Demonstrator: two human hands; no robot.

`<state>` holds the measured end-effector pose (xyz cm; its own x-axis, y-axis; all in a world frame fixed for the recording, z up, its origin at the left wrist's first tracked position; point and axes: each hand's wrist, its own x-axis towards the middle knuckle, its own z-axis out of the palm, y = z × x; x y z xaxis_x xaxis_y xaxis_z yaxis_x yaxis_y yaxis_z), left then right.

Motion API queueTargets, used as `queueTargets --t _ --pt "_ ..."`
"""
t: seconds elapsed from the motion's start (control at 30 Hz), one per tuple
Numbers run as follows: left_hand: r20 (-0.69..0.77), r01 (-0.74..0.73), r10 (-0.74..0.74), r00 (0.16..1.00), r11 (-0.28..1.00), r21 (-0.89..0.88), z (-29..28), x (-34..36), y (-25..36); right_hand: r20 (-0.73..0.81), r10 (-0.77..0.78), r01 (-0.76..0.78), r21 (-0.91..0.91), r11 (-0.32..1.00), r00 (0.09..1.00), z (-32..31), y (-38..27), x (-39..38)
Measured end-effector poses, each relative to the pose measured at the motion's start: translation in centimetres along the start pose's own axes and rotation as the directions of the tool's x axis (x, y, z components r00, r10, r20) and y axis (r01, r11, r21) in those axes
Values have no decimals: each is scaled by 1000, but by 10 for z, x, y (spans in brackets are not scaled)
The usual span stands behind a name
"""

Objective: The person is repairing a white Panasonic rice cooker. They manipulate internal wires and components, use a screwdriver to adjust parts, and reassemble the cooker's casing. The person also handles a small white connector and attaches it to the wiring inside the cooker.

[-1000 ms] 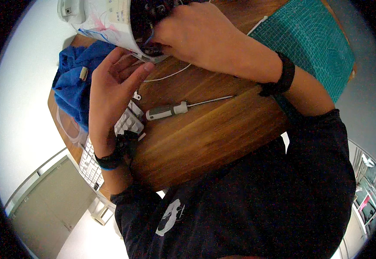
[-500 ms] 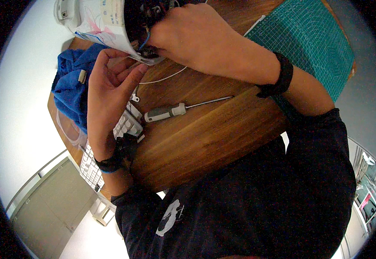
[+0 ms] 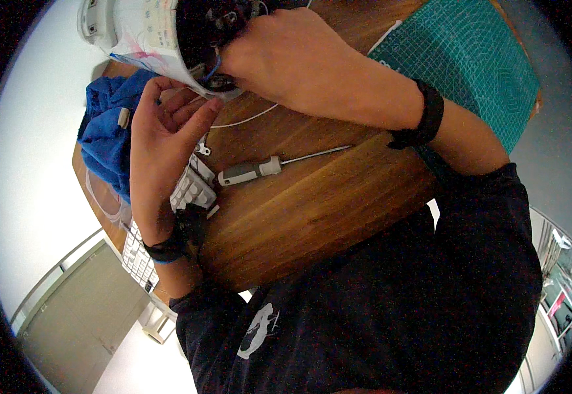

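Here, on the wooden table [image 3: 312,210], a white housing [image 3: 148,36] sits far left, its wired end open; the right hand [image 3: 276,62] reaches inside (fingers hidden, grip impossible to tell), the left hand [image 3: 158,138], thumb and fingers parted, meets its rim; a screwdriver [image 3: 253,171] lies nearer.

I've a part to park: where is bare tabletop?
Bare wood lies between screwdriver and black shirt; a narrower strip separates screwdriver and right forearm. Crowded: left, with blue cloth and keyboard; top, with white housing, left hand, right hand.
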<state>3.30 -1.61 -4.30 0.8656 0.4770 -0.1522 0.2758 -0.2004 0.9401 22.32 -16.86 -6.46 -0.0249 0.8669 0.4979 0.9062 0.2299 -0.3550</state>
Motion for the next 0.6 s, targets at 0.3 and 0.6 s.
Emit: queueTargets --t 0.3,0.6 --pt "-8 5 -5 1000 1000 -4 1 0 2 70 20 -18 -38 999 997 -5 -3 3" --pt "-12 7 -7 1000 1000 26 0 0 2 27 29 -27 -78 997 999 5 -3 3"
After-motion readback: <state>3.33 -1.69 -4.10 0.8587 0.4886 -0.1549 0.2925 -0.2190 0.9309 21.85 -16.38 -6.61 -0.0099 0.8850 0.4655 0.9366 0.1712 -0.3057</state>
